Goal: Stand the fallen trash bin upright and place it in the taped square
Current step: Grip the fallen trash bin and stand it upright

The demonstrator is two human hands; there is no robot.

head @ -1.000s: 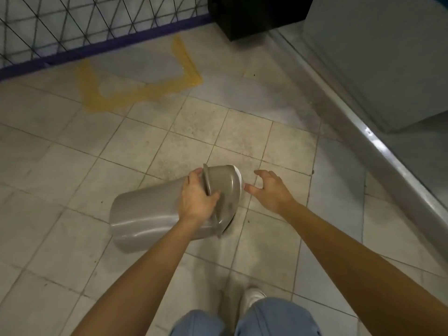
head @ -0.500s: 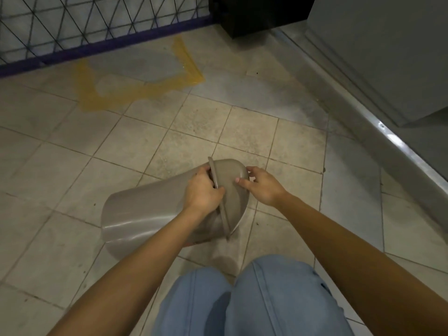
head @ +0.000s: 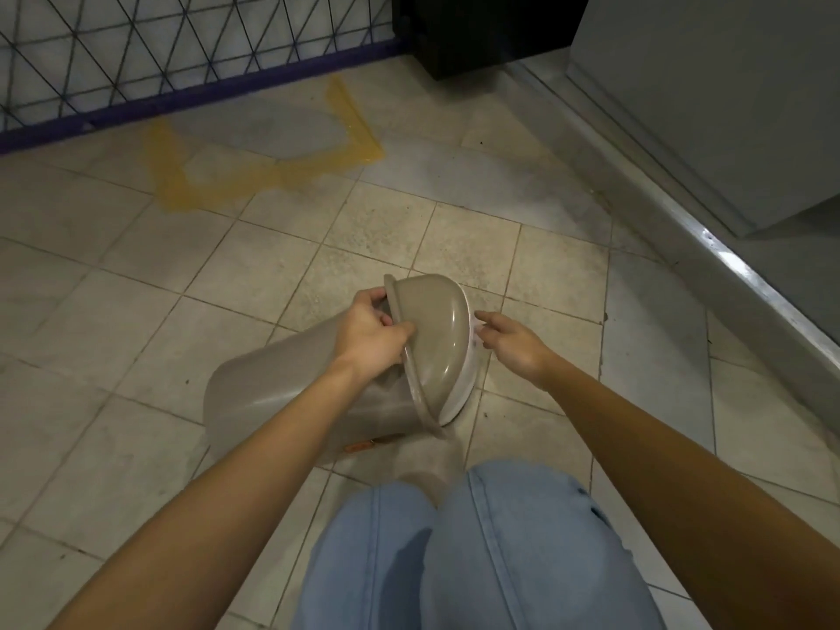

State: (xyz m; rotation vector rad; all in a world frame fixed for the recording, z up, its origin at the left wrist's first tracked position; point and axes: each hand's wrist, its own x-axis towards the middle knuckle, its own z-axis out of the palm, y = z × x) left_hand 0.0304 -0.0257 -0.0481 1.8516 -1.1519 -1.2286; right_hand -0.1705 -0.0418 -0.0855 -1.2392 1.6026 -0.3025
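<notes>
The grey-brown trash bin [head: 272, 384] lies tilted on the tiled floor, its base to the left and its domed lid [head: 436, 338] raised toward the right. My left hand [head: 368, 338] grips the bin at the rim just behind the lid. My right hand [head: 513, 347] is at the lid's right edge with fingers spread; only the fingertips reach the white rim. The taped square [head: 300, 172], marked in yellow tape, sits farther away at the upper left, against the fence.
A wire mesh fence [head: 182, 52] with a purple base bounds the far side. A black block [head: 477, 29] stands at the top centre. A metal threshold [head: 727, 266] and grey cabinet [head: 727, 84] run along the right. My knees in jeans [head: 477, 552] are below the bin.
The lid end of the bin has risen off the floor. My right hand came onto the lid, then slid to its right edge. My left hand kept its grip.
</notes>
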